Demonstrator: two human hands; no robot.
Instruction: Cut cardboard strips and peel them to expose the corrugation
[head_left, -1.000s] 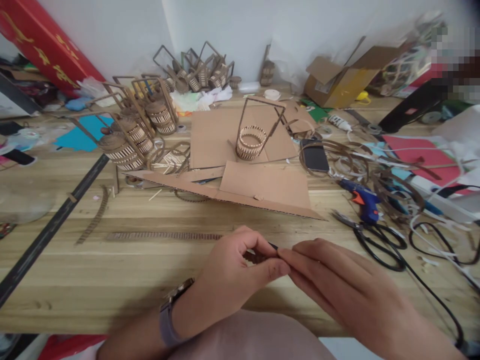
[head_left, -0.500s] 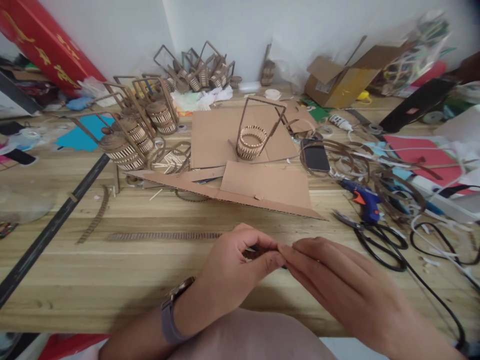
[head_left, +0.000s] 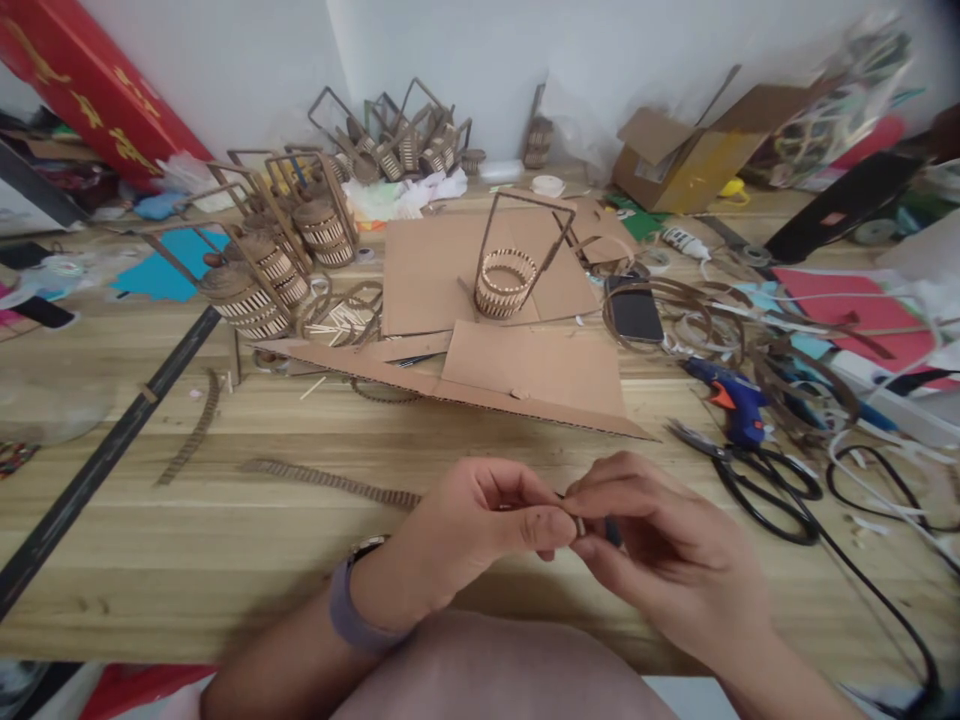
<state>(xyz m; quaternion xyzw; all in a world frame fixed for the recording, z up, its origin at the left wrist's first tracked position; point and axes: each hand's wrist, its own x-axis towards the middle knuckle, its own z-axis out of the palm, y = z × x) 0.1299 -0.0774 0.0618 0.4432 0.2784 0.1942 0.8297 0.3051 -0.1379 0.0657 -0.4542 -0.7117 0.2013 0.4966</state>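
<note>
A ribbed brown strip (head_left: 330,482) runs across the wooden table and passes behind my left hand (head_left: 487,520), whose thumb and fingers are pinched on its end. My right hand (head_left: 660,545) meets it at the fingertips, closed round the same small end piece, which is mostly hidden between the fingers. Beyond the hands lies a folded cardboard sheet (head_left: 540,375). A small striped basket (head_left: 506,285) with a tall angular handle stands upright on the cardboard behind it.
Black-handled scissors (head_left: 765,490) and a blue glue gun (head_left: 739,405) lie to the right, with a cable running to the front edge. Coiled strips (head_left: 697,310) are behind them. Lidded baskets (head_left: 244,295) and a long black bar (head_left: 112,455) are at the left.
My right hand has turned, its fingers now curled at the left fingertips. The ribbed strip has shifted right and now slants. My left hand has moved slightly nearer to me.
</note>
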